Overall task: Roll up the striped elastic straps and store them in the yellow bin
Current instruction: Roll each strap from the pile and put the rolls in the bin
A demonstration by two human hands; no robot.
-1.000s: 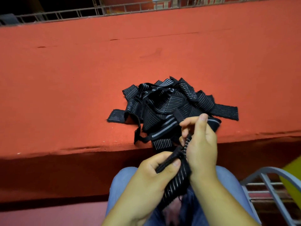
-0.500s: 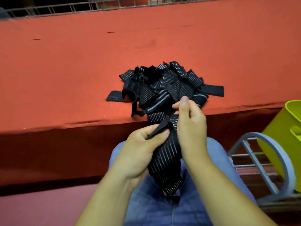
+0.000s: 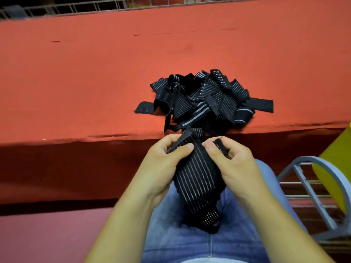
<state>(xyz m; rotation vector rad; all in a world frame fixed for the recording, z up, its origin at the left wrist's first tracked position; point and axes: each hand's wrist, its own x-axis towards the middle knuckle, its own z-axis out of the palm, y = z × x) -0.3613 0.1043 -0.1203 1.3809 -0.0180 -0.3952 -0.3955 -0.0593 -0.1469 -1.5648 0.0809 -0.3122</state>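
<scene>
Seated person at a red cloth-covered table (image 3: 91,82), seen from the head camera. The left hand (image 3: 165,162) grips the upper left corner of a black elastic strap with thin white stripes (image 3: 197,179); its thumb presses the folded edge against curled fingers. The right hand (image 3: 235,164) pinches the strap's upper right edge between thumb and curled fingers, with a short black end standing up above the thumb; both hands are thus closed on the same strap, close together, just near of the table's front edge. The strap hangs down between the hands and bunches on the lap over blue denim jeans (image 3: 180,240) (its lower end lies in shadow, and how it is folded there cannot be told). A loose heap of similar black striped elastic straps (image 3: 207,99) lies on the table just far of the hands, near the front edge; one flat end sticks out to the left and another to the right. The yellow plastic bin (image 3: 330,173) stands at the right edge of view, below table level, cut off by the frame and partly behind a grey curved metal tube frame (image 3: 307,158). A grey wire railing (image 3: 76,7) runs along the far side of the table.
</scene>
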